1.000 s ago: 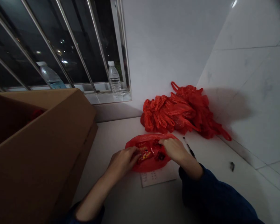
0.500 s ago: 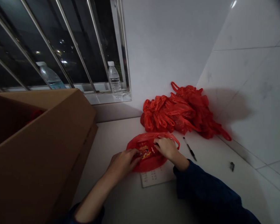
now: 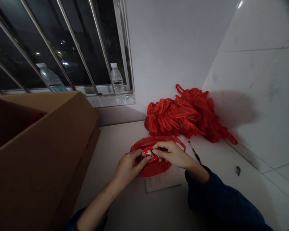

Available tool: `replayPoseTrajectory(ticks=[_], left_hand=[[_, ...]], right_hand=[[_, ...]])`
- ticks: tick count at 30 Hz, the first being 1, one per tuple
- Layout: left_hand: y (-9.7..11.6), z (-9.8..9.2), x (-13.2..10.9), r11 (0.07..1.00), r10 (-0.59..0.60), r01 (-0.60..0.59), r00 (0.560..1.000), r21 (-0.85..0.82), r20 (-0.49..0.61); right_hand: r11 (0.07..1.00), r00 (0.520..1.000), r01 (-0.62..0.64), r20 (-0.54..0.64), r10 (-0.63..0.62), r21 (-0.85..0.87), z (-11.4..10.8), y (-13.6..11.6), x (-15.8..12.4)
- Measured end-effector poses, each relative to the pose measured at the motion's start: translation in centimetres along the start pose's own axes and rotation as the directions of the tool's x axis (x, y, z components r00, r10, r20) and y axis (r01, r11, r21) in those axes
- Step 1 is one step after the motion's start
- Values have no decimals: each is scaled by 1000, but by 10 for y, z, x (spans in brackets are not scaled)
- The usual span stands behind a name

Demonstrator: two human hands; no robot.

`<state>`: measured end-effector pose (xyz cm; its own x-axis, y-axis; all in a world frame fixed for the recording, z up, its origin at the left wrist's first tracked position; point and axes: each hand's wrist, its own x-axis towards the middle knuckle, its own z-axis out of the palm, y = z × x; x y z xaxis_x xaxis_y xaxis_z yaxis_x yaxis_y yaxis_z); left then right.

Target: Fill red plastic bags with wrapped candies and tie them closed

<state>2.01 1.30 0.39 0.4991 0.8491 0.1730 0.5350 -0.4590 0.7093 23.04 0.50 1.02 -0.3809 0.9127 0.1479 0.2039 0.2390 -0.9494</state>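
Now closer together, the left hand (image 3: 129,164) and right hand (image 3: 172,154) pinch a red packet (image 3: 149,153), while the counter's back edge (image 3: 121,127) meets the wall (image 3: 173,48)

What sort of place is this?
Probably an indoor corner set up for packing: a large cardboard box by a barred window, a heap of red plastic bags against the wall, and a notepad on the white tabletop.

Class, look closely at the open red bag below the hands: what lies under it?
A pale paper with rows of marks pokes out from under the near side of the red bag. The bag covers the rest, so what is there cannot be seen.
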Motion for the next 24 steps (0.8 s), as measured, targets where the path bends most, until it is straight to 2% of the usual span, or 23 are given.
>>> replayPoseTrajectory(ticks=[4, 9, 14, 21, 24], left_hand=[[2, 2, 0, 986, 7, -17, 998, -167, -59], [9, -1, -1, 975, 2, -21, 997, -221, -83], [14, -4, -1, 964, -7, -36, 987, -262, -160], [9, 3, 0, 889, -71, -3, 987, -457, -144], [10, 2, 1, 881, -65, 11, 993, -474, -97]], right_hand=[[996, 998, 2, -66, -7, -85, 5, -4, -4], [969, 990, 82, -90, -105, -231, 4, -11, -9], [934, 991, 85, -68, -116, -346, 4, -16, -11], [974, 998, 61, -10, -65, -220, 4, -17, -11], [978, 999, 49, 16, -47, -203, 1, -16, -13]])
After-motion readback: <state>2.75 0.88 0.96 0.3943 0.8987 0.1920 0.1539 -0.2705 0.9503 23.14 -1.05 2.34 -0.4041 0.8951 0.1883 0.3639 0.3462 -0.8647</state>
